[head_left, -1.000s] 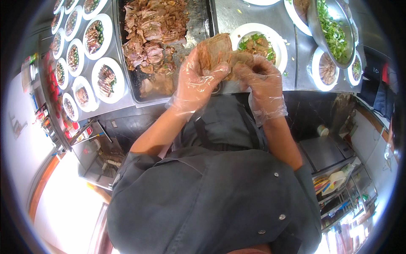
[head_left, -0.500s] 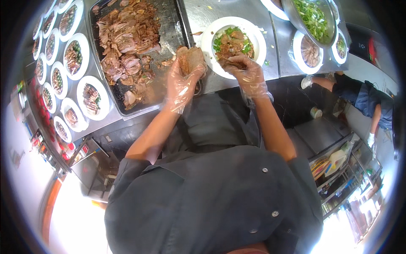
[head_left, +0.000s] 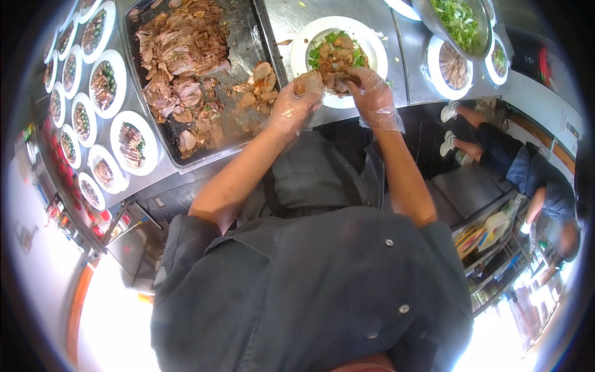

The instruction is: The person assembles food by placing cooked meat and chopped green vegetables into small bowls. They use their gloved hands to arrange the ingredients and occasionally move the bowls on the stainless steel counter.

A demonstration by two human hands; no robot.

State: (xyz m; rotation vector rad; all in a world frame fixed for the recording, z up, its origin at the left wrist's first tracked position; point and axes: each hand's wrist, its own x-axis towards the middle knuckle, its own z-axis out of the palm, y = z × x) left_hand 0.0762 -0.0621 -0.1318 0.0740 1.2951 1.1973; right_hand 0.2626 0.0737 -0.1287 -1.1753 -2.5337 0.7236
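A yellow and white package (head_left: 489, 228) sits on a low shelf at right, while over the white plate (head_left: 377, 56) on the steel table (head_left: 291, 15) the gloved left hand (head_left: 291, 106) pinches brown sliced meat (head_left: 308, 82) and the right hand (head_left: 370, 93) closes on the browned meat pile (head_left: 334, 59) amid greens.

Both forearms reach forward, gloved left hand (head_left: 291, 106) and right hand (head_left: 370, 93) curled.
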